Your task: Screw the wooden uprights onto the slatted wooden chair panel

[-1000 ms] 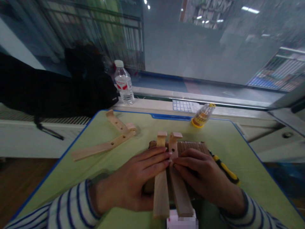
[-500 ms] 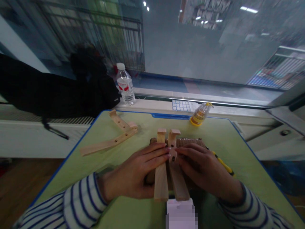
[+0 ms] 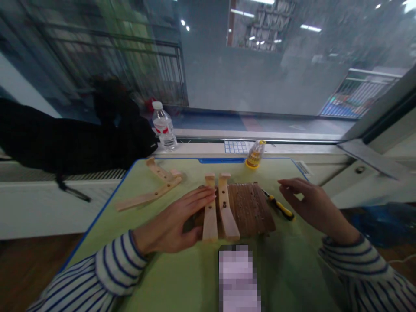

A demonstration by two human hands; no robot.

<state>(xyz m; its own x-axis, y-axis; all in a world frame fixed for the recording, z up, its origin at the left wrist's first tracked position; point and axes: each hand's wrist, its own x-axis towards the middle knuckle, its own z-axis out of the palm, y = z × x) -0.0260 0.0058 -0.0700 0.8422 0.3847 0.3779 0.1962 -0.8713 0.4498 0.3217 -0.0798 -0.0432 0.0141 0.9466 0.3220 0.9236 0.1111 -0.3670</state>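
Note:
My left hand (image 3: 175, 221) lies flat with fingers stretched out, its fingertips resting on the left of two pale wooden bars (image 3: 209, 212) that lie side by side on a dark ribbed wooden panel (image 3: 250, 208). The second bar (image 3: 226, 210) sits just to the right of the first. My right hand (image 3: 308, 203) hovers off the panel to the right with loosely curled fingers and nothing in it, close to a yellow-handled screwdriver (image 3: 279, 207).
A green table with a blue edge (image 3: 107, 195) carries a hinged pair of pale wooden arms (image 3: 152, 190) at the left and a small yellow-capped bottle (image 3: 255, 154) at the back. A water bottle (image 3: 163, 127) and a black bag (image 3: 74, 138) sit on the window sill.
My right hand has lifted off the bars and moved right, uncovering the ribbed panel. The left hand stays on the left bar. The view has pulled back and tilted up.

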